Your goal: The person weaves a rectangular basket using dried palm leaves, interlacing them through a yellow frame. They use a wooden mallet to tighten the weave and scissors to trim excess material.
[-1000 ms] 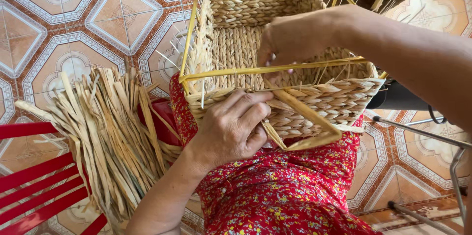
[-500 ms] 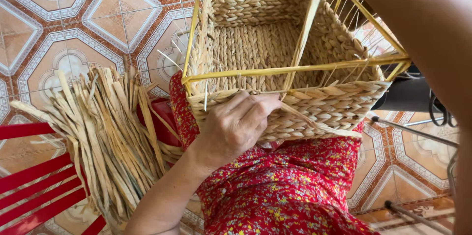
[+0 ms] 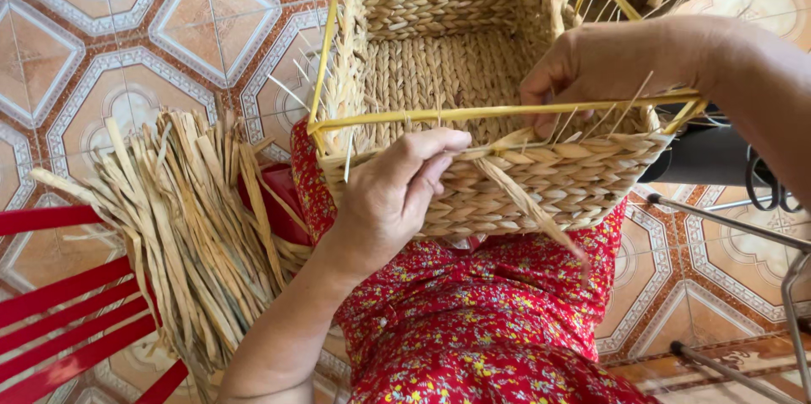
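Note:
A half-woven rectangular straw basket point(image 3: 439, 74) rests on my lap, built on a yellow wire frame point(image 3: 507, 111). My left hand point(image 3: 393, 197) presses against the basket's near wall, fingers curled up to the top row of weave. My right hand point(image 3: 596, 66) reaches over the near rim at the right, fingers gripping a flat straw strand point(image 3: 528, 205) whose loose end hangs down the outside wall. Thin upright stakes stick up along the rim.
A bundle of dried straw strips point(image 3: 182, 226) lies on a red slatted chair point(image 3: 59, 303) at my left. My red flowered dress point(image 3: 490, 328) covers my lap. A black object point(image 3: 701, 155) and metal legs point(image 3: 735, 226) stand at the right on the patterned tile floor point(image 3: 127, 24).
My right hand has come back down from above onto the basket's near right rim. The strand now lies folded along the rim. My left hand stayed on the front wall.

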